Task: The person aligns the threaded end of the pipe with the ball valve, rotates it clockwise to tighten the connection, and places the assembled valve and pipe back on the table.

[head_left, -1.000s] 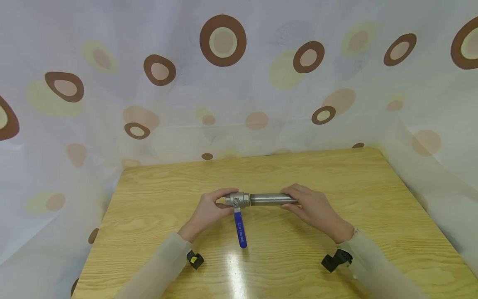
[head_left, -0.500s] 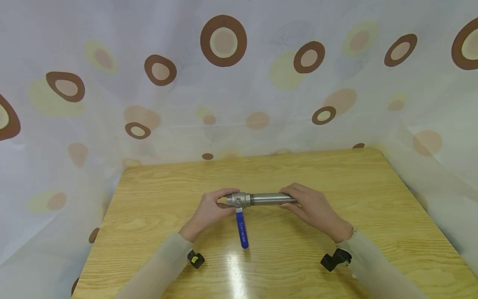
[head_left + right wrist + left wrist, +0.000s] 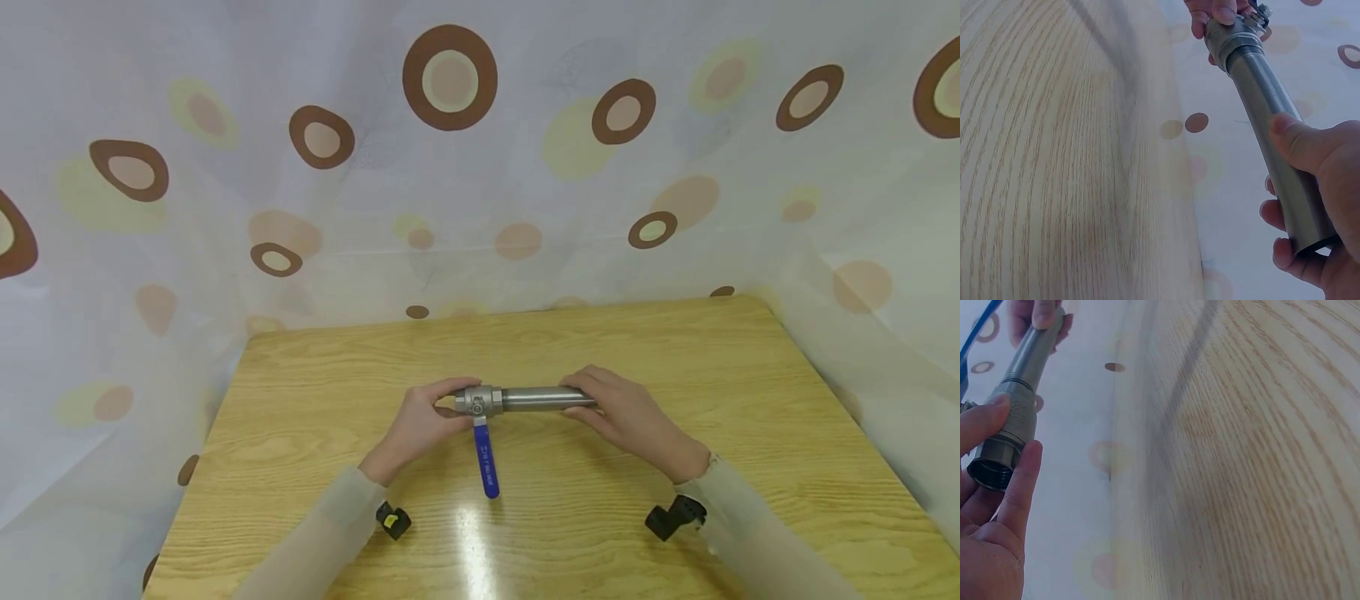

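Between my hands, a steel ball valve [image 3: 480,402] and a straight metal pipe [image 3: 536,399] line up end to end above the table. My left hand [image 3: 420,421] grips the valve body between thumb and fingers; its blue lever handle [image 3: 487,462] points toward me. My right hand [image 3: 630,421] holds the pipe near its far right end. The pipe's threaded end meets the valve's right opening, with a little thread showing in the right wrist view. In the left wrist view, the valve's other end is an open threaded hole [image 3: 992,474].
The wooden table [image 3: 360,358] lies beneath both hands. A pale curtain [image 3: 360,208] with brown and yellow spots surrounds its back and sides. Black wrist cameras [image 3: 393,520] are strapped at both sleeves.
The valve has shifted slightly right with the left hand, closing the narrow gap to the pipe. In the last half second hardly anything has moved.
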Demonstrator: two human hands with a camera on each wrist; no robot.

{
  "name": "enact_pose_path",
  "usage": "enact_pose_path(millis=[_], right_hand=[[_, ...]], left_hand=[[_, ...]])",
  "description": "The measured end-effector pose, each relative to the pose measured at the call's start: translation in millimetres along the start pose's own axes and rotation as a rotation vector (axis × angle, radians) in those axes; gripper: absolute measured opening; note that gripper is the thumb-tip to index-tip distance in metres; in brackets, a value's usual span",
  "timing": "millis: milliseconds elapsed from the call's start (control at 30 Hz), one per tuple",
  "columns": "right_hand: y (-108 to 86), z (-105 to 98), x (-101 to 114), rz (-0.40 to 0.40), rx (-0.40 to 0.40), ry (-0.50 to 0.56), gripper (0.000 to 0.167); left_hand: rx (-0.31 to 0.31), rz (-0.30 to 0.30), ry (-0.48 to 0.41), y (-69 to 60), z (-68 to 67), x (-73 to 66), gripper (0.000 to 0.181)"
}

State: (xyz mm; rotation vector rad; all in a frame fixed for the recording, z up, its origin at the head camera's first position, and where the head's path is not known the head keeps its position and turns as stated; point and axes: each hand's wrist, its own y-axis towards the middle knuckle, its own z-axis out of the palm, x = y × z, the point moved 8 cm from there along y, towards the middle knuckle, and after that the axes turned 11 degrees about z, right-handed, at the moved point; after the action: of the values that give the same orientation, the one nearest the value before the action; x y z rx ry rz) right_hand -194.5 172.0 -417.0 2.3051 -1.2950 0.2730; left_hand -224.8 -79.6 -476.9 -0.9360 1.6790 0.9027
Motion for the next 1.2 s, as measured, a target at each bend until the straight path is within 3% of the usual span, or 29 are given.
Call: enact_pose_path(millis=[200,367,533,767,900,1033,1200], right_hand=[[0.5,-0.3,-6.2,-0.036,0.053,0.160,0.041],[-1.8,2.5,-12.6,-0.073,0.073,0.199,0.053],[-3.2,0.8,-20.1,-0.022,0.055,0.308,0.060],[-5.6,-3.3,-27.3,0.073,-0.006,0.550,0.042],[-6.7,1.3,-22.0,0.018,-0.017,0.544,0.040],[-7.4,11.8,-21.9,0.010,0.026,0.538,0.039],[-10.5,21.4,-30.3,0.094,0.107,0.674,0.048]], left_hand=[[-0.009,0.000,-0.001,-1.0,-3.5,-1.7,0.054],[-0.007,0.017,0.015,-1.0,-6.0,-3.7,0.054],[-0.012,0.010,0.004,-1.5,-7.8,-1.6,0.055],[-0.028,-0.009,-0.018,-4.5,-10.4,1.6,0.055],[-0.033,-0.003,-0.001,-5.0,-11.8,0.3,0.054],[-0.030,-0.003,0.004,-4.7,-12.6,1.1,0.055],[-0.030,-0.002,-0.005,-3.2,-13.2,2.1,0.054]])
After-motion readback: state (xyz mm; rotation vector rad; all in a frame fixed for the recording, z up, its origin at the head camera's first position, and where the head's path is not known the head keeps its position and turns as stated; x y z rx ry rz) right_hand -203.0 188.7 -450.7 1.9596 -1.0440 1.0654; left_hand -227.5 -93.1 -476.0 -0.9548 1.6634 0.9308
